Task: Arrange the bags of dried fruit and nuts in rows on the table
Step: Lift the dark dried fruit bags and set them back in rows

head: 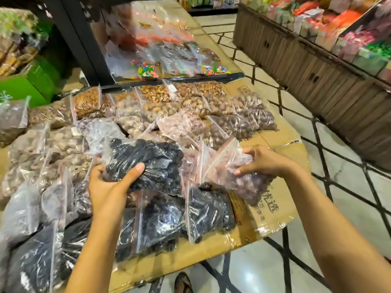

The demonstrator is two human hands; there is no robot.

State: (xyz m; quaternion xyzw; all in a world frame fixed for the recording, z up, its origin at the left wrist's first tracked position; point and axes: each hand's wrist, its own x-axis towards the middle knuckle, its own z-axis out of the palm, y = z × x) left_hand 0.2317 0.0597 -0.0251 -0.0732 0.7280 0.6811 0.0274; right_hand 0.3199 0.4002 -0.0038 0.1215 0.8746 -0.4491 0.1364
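A: Head view: what does the left hand [108, 187] hold?

B: Its grip is closed around a bag of dark dried fruit [148, 163], lifted a little above the other bags on the cardboard-covered surface [275, 210].

A: And the right hand [264, 161]?

B: Its fingers close on a bag of pinkish-brown nuts [228, 172], near the right edge, touching the dark bag's side. Behind them, bags of nuts [190, 106] lie in rows.

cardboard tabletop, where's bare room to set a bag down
Bare brown cardboard shows right of the brownish nut bags, and along the near edge below the clear bags of dark fruit. The left and centre are crowded.
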